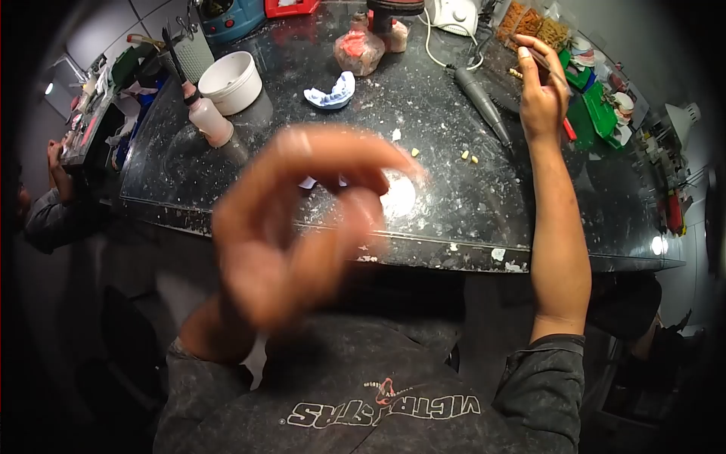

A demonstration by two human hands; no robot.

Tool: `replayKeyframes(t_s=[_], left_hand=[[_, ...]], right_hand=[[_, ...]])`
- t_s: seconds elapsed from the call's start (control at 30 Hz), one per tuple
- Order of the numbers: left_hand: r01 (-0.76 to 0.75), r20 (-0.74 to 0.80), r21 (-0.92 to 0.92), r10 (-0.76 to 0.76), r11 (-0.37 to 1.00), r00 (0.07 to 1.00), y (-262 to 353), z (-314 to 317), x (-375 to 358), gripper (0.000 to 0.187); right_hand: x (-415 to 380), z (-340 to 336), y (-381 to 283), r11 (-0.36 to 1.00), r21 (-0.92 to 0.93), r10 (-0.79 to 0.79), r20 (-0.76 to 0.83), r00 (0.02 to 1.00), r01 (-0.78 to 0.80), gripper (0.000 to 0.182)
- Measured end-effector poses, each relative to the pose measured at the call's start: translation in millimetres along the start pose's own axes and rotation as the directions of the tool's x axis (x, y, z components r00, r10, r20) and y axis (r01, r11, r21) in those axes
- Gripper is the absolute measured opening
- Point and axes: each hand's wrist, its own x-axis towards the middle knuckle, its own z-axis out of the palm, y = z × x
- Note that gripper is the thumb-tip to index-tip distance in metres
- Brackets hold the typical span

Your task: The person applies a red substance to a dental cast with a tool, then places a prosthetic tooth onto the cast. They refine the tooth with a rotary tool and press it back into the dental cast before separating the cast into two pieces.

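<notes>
My left hand [295, 219] is raised close to the camera, its curled fingers and thumb smeared by motion; I cannot tell whether anything is between them. White pieces on the black worktop [363, 140] show partly behind it. At the upper right, my right hand [543, 102] has its fingers bent around what looks like a thin dark tool [543, 57]. A red end [569, 130] shows beside that wrist. Near the right hand lies a grey handpiece [482, 104] with a pointed tip. Small yellowish teeth [470, 157] and a single tooth [415, 152] lie between the hands.
A pale blue dental arch [331, 92] sits mid-table. Left of it stand a white bowl [231, 83] and a dropper bottle [208, 119]. Behind are a plaster-covered piece [358, 53] and bags [533, 23]. Green trays [603, 113] line the right; another person's arm [57, 174] shows far left.
</notes>
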Motion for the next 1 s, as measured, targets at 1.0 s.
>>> replayKeyframes(t_s=[1.0], left_hand=[[0.490,0.101,-0.488,-0.511,0.723,0.854,-58.7,-36.6,-4.7,0.026]], right_hand=[[-3.5,2.3,-6.6,0.989,0.118,0.085,0.005,0.996,-0.086,0.016]])
